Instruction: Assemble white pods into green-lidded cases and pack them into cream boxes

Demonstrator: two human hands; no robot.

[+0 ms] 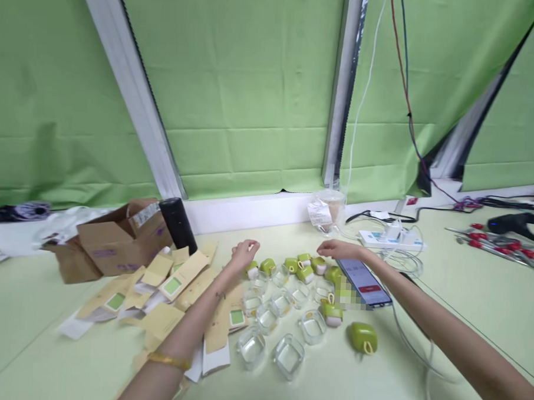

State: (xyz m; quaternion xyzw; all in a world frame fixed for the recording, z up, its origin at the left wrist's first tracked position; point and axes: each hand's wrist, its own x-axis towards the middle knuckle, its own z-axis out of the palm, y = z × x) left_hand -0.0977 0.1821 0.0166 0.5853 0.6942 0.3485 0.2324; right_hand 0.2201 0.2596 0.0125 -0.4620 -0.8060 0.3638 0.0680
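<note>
My left hand [244,253] is raised over the far left end of a group of small clear cups [252,345], its fingers loosely bent with nothing visible in them. Just below it sits a small green case [267,266] with a yellow loop. Across the group, my right hand [335,249] reaches in from the right, fingers extended leftward above a green and pale pink case [319,265]; no held object shows. Several more green cases stand at the back and right of the cups, and one green case [362,337] lies apart at the front right.
Flat tan cartons [184,276] lie piled under my left forearm. Behind them stand an open cardboard box [115,240] and a black cylinder [177,224]. A phone [364,282], a bagged cup [328,208], a power strip [391,238], cables and red-handled tools [499,242] are rightward.
</note>
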